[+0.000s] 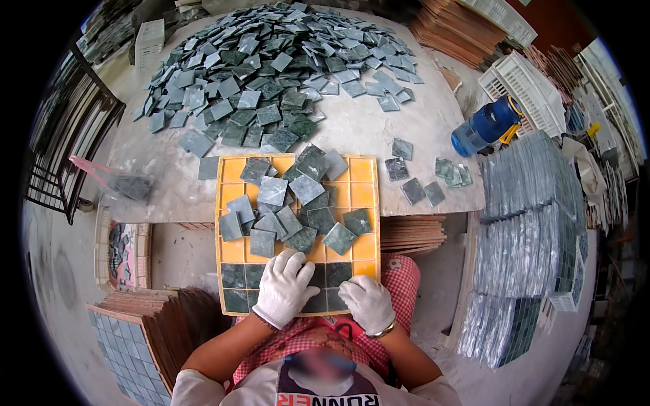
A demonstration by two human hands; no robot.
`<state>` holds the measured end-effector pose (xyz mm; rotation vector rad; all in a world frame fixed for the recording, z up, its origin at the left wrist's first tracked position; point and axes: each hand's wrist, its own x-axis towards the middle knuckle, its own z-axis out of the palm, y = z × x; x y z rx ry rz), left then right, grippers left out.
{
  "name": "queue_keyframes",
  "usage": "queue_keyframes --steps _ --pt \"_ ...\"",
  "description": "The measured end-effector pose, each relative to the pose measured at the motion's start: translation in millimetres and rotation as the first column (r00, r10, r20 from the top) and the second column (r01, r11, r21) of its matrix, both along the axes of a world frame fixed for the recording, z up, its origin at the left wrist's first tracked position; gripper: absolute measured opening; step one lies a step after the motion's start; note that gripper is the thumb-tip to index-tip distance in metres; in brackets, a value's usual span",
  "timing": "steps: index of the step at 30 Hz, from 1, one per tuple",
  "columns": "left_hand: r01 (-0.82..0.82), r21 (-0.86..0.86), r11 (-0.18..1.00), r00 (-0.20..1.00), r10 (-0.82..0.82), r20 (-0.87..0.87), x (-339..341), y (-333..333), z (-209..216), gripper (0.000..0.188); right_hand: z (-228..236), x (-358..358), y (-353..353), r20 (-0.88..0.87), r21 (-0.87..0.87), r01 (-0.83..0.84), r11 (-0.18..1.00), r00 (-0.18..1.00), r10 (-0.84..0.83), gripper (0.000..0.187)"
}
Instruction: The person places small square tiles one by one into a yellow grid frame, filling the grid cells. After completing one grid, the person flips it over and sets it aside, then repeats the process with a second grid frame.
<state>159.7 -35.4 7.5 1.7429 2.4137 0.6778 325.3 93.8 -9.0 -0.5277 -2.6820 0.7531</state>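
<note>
A yellow gridded tray [365, 196] lies in front of me, its near end over my lap. Dark green square tiles [337, 274] fill much of its two nearest rows. Loose green and grey tiles [272, 191] are heaped across its middle and far part. My left hand [284, 287], in a white knit glove, rests over the near rows with fingers forward and thumb apart, its fingertips near the loose tiles. My right hand [367, 303], also gloved, is closed with bent fingers at the near right corner; whatever it grips is hidden.
A large mound of tiles [271, 74] covers the far table [352, 135]. At right stand a blue bottle [484, 126], a white crate [525, 84] and stacked wrapped tile sheets [518, 237]. Brown boards with a tiled face [132, 345] lean at lower left; a metal rack [71, 128] stands left.
</note>
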Motion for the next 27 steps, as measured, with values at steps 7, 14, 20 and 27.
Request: queue_keyframes --steps 7,14,20,27 --pt "0.212 -0.013 0.977 0.976 -0.213 -0.040 7.9 -17.7 -12.7 0.070 23.1 -7.5 13.3 0.180 -0.054 -0.089 0.995 0.979 0.098 0.036" --pt "0.089 -0.104 0.991 0.995 -0.093 -0.027 0.9 -49.9 -16.9 0.066 1.8 -8.6 -47.6 0.228 0.122 -0.279 0.953 0.942 0.246 0.079" --pt "-0.016 -0.085 0.996 0.999 0.011 -0.050 -4.5 -59.0 -14.2 0.070 2.1 2.7 -35.9 0.187 0.075 -0.371 0.925 0.917 0.353 0.073" --pt "-0.043 -0.104 0.994 0.997 0.037 -0.062 -12.0 -66.1 -14.7 0.072 13.8 4.8 41.2 0.078 0.324 0.058 0.944 0.993 -0.088 0.053"
